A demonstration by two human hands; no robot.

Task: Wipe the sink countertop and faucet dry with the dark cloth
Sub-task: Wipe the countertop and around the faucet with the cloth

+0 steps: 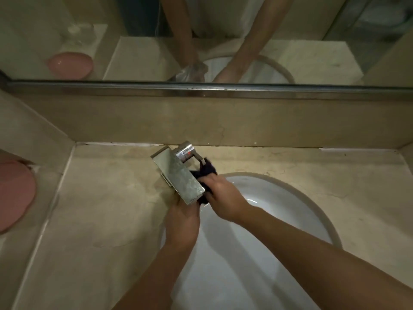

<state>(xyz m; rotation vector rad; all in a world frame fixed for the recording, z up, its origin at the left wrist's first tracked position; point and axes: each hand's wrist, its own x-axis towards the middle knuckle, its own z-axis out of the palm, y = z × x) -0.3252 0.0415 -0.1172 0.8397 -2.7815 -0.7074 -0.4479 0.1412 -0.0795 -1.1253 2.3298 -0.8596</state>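
A flat chrome faucet [178, 175] juts from the back of the beige stone countertop [100, 209] over a white oval sink [257, 231]. My right hand [221, 195] grips the dark cloth [206, 170] against the faucet's right side, just below its round handle [187, 151]. My left hand [183, 218] reaches under the spout's front end; its fingers are hidden beneath the metal, so its grip is unclear.
A pink bowl [13, 195] sits at the left edge on a side ledge. A mirror [201, 36] with a metal frame runs above the backsplash and reflects both arms. The sink holds some water near its rim.
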